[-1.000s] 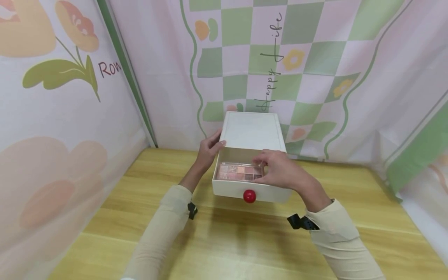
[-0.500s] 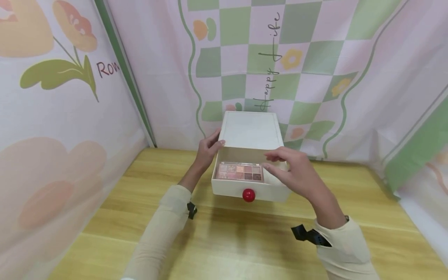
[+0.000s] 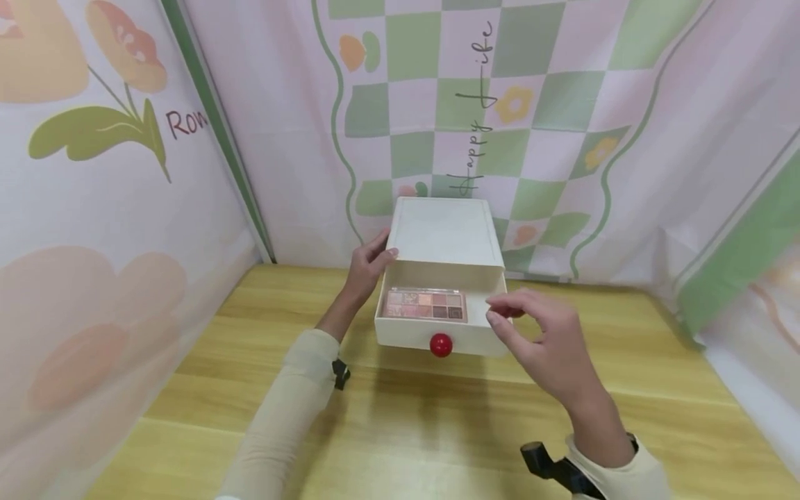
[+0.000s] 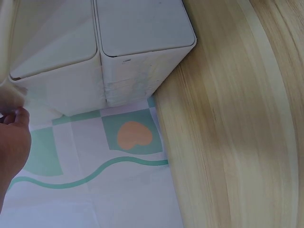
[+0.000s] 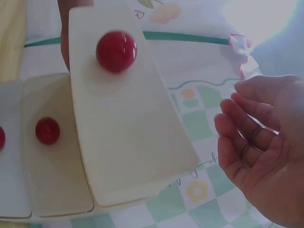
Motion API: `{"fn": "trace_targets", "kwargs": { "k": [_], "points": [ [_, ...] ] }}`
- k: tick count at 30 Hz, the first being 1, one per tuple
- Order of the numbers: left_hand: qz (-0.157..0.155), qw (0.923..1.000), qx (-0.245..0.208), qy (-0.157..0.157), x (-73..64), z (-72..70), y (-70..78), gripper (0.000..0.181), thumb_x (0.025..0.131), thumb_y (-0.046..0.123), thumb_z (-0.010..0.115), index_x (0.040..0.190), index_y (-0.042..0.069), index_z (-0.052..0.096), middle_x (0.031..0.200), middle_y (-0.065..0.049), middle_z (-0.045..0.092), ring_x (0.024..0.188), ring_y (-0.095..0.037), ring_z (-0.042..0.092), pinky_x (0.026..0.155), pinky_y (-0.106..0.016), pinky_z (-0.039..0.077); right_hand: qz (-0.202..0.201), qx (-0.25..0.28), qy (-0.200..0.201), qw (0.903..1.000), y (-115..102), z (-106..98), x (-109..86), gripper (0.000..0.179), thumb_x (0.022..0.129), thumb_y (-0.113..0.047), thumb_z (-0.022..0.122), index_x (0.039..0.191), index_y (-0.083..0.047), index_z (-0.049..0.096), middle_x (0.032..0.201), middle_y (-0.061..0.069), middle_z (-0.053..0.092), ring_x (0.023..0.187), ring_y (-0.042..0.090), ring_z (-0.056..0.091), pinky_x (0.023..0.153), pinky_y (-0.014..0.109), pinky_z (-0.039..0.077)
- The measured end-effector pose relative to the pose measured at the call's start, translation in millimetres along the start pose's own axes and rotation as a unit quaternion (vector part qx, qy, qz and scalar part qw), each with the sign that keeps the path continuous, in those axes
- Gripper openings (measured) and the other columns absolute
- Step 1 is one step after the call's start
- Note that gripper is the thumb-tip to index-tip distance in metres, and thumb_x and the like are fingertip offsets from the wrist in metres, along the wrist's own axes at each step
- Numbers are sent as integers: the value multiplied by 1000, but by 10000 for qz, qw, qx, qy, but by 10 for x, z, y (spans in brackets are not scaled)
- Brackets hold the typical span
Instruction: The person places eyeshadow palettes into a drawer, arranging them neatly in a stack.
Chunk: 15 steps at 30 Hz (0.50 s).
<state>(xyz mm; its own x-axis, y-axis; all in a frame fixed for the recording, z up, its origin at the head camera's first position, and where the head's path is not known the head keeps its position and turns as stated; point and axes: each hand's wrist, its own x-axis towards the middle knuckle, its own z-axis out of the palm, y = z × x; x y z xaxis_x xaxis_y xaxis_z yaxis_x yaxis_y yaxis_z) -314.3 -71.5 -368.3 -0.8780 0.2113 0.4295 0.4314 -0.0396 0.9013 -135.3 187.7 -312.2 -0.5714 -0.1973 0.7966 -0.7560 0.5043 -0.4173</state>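
Observation:
A white drawer cabinet [image 3: 445,229] stands against the back curtain, its top drawer [image 3: 403,332] pulled out. A round red knob [image 3: 441,345] sits on the drawer's front. Inside, toward the left, lies an eyeshadow palette [image 3: 425,305] with a clear lid and rows of pink and brown pans. My left hand [image 3: 367,269] rests against the cabinet's left side, thumb at the top front edge and fingers along the side. Beside the drawer's right front corner hovers my right hand [image 3: 546,340], fingers loosely bent and nothing in them; the right wrist view shows its bare palm [image 5: 280,156].
Below the pulled-out drawer, the right wrist view shows two closed drawers, one with a red knob [image 5: 47,131]. The wood-grain table [image 3: 412,430] spreads in front. A printed curtain [image 3: 300,139] encloses the back and sides.
My right hand has let go of the palette's right end and drawn back to the right, out of the drawer. The palette stays in the drawer; the left hand keeps its place.

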Motion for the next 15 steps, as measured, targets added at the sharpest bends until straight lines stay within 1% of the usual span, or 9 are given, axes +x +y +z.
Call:
{"fn": "trace_targets", "kwargs": {
  "k": [3,7,9,12,14,15],
  "points": [
    [15,10000,2,15,0,0,9,63,98,16,54,153,-7,33,162,-22,36,150,-35,42,123,-38,41,-23,113,60,9999,-70,36,-80,28,74,15,74,97,-2,77,84,8,76,80,-1,62,75,6,52],
    [3,10000,14,1,-5,6,9,63,98,16,54,153,-5,34,163,-21,36,150,-34,41,123,-37,40,119,267,73,9995,-167,81,-172,27,75,14,74,97,-1,77,83,10,76,79,0,63,75,7,54],
    [3,10000,-4,-13,-6,6,6,62,99,15,54,154,-5,34,163,-21,36,150,-34,41,124,-37,40,274,435,48,9987,-227,106,-214,25,77,14,73,98,0,76,82,10,76,77,0,64,74,7,55],
    [-13,9999,-79,-63,-11,4,13,60,100,13,54,154,-5,33,163,-20,35,151,-34,40,124,-38,39,701,797,-106,9943,-307,152,-291,20,82,13,70,98,1,74,82,3,75,76,0,65,71,10,57],
    [-1,9999,-122,-70,-7,-2,15,61,100,13,53,154,-6,33,163,-20,34,151,-35,39,125,-38,38,1105,1080,-303,9875,-343,185,-343,16,86,11,67,98,1,73,83,-3,73,76,2,66,70,14,59],
    [15,9999,-150,-61,-4,-5,17,61,100,13,54,153,-7,33,163,-21,34,151,-34,39,125,-38,38,1330,1226,-428,9826,-356,203,-367,14,88,9,66,98,2,72,84,-3,72,76,3,66,70,16,60]
  ]
}}
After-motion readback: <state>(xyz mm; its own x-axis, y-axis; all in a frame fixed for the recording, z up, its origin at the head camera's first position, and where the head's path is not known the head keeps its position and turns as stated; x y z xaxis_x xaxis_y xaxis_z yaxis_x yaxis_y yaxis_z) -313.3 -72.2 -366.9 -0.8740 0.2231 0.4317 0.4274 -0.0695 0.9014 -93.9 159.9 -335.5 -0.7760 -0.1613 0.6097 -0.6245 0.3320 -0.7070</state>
